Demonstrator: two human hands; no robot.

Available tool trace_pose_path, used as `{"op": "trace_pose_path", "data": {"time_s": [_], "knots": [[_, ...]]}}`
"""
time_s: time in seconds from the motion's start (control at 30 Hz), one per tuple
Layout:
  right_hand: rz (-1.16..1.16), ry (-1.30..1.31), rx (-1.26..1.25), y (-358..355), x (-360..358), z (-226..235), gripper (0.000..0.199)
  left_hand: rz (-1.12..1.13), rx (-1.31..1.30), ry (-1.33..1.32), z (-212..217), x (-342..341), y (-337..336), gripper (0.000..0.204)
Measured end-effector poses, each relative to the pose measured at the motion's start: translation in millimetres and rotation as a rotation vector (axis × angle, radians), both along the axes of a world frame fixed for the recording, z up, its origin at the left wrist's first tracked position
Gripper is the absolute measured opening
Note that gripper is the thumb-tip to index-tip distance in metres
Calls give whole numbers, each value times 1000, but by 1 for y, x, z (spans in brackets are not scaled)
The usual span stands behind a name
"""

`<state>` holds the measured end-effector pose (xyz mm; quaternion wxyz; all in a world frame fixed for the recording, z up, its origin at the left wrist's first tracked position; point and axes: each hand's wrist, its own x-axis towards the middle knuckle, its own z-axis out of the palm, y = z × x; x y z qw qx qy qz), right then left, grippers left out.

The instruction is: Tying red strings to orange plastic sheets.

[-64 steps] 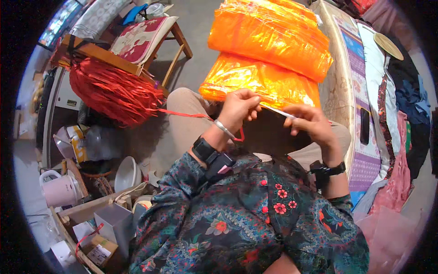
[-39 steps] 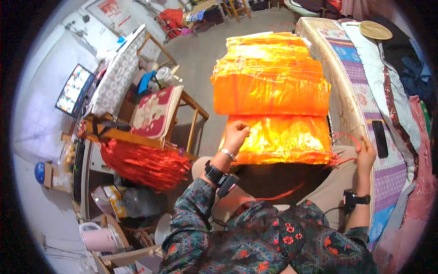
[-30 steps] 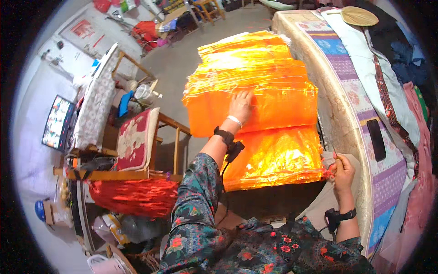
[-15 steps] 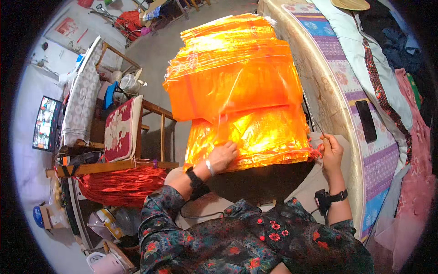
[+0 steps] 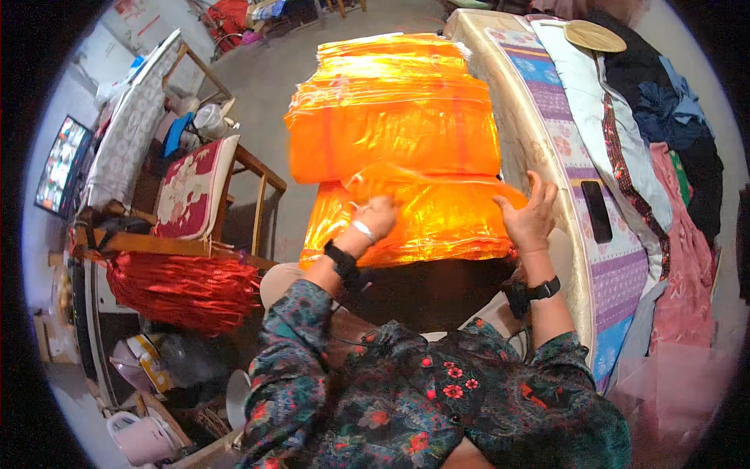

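Both hands have risen since half a second ago: the left hand [image 5: 376, 216] pinches a thin, slippery, feather-light orange plastic sheet [image 5: 437, 205] on the lower stack [image 5: 422, 230], best gripped at its edge, right hand [image 5: 530, 217] spread open alongside.

The near stack of orange foil sheets [image 5: 437, 223] is glossy, translucent and crinkled, lying flat with its front edge toward the person, just beside the bed on its right. Its top sheet is lifted and bowed upward along the far edge, with the left hand [image 5: 376, 217] resting on its left part and the right hand [image 5: 530, 215] raised, fingers spread, at its right edge. A second, thicker orange stack [image 5: 394, 117] lies directly behind it, its near edge touching or overlapping the lifted sheet.
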<state>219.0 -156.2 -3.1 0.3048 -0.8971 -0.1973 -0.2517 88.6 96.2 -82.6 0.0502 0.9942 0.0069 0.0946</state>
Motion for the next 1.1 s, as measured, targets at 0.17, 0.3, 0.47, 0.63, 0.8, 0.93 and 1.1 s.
{"op": "trace_pose_path", "data": {"time_s": [0.17,0.3,0.47,0.63,0.8,0.93,1.1], "knots": [[86,230,-217,-45,39,-61,18,138,176,-22,23,-71,56,14],[172,338,-237,-53,8,-80,9,183,142,31,25,-118,45,14],[164,357,-222,-52,0,-77,9,173,31,68,48,-119,33,11],[98,450,-90,-37,-4,-60,12,266,-79,-326,59,-119,31,8],[314,368,123,-44,7,-84,18,760,-681,-354,-7,-89,95,19],[341,579,46,-61,18,-113,15,780,-846,227,-26,-38,138,37],[357,708,71,-59,12,-112,14,912,-901,303,-30,6,140,27]]}}
